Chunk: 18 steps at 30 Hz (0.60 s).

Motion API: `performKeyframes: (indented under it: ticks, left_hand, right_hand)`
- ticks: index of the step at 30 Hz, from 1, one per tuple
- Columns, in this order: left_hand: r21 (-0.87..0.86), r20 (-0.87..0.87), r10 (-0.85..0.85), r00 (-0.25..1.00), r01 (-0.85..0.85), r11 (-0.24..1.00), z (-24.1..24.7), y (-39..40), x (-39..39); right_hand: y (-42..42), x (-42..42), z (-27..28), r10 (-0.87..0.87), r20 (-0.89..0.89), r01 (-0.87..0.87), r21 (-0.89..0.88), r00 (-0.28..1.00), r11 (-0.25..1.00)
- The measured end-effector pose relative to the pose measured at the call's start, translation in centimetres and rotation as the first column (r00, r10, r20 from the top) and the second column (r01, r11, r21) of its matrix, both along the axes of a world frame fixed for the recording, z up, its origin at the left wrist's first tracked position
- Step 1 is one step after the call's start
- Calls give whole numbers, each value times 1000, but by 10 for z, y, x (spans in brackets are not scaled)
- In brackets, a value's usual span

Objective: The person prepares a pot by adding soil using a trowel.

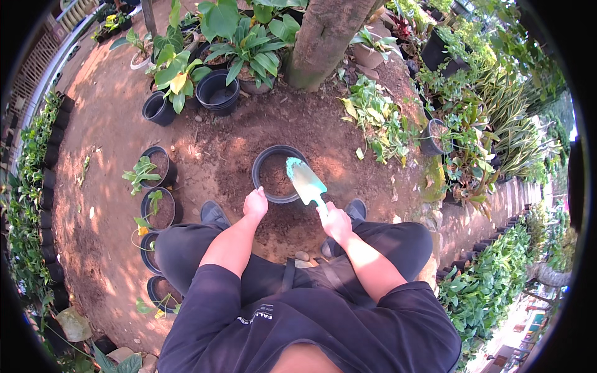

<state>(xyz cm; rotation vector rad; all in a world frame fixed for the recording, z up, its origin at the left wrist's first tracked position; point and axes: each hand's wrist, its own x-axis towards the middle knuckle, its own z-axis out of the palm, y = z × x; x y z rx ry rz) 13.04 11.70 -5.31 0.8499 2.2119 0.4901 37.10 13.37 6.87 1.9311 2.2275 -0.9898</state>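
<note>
A round black plastic pot (276, 169) with brown soil inside stands on the ground between my feet. My left hand (255, 203) is closed at the pot's near left rim; whether it grips the rim cannot be made out. In my right hand (335, 221) is the handle of a garden trowel (306, 181), its pale blade edged in worn turquoise. The blade points away from me and lies over the pot's right side, hiding part of the rim and soil. No heap of soil shows on the blade.
Several potted seedlings (161, 208) line the ground at my left. Ahead are stacked empty black pots (218, 92), a single black pot (158, 108) and a tree trunk (322, 44). Uprooted-looking leafy vines (380, 116) lie ahead on the right, near a stone edge (433, 179).
</note>
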Motion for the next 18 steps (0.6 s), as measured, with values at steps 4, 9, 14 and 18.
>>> performKeyframes:
  ticks: [4,9,14,18]
  left_hand:
    - [-95,126,22,992,-10,995,19,4,3]
    - [-127,162,76,984,-56,990,27,3,2]
    - [-122,164,35,986,-14,992,34,5,9]
    - [-48,155,0,988,8,999,26,0,-2]
  right_hand:
    - [2,2,-4,-2,36,2,11,999,1000]
    - [2,9,-4,26,34,-25,-25,999,999]
    - [7,35,-39,176,6,-176,52,984,983]
    - [9,6,-4,-358,-558,119,-418,748,901]
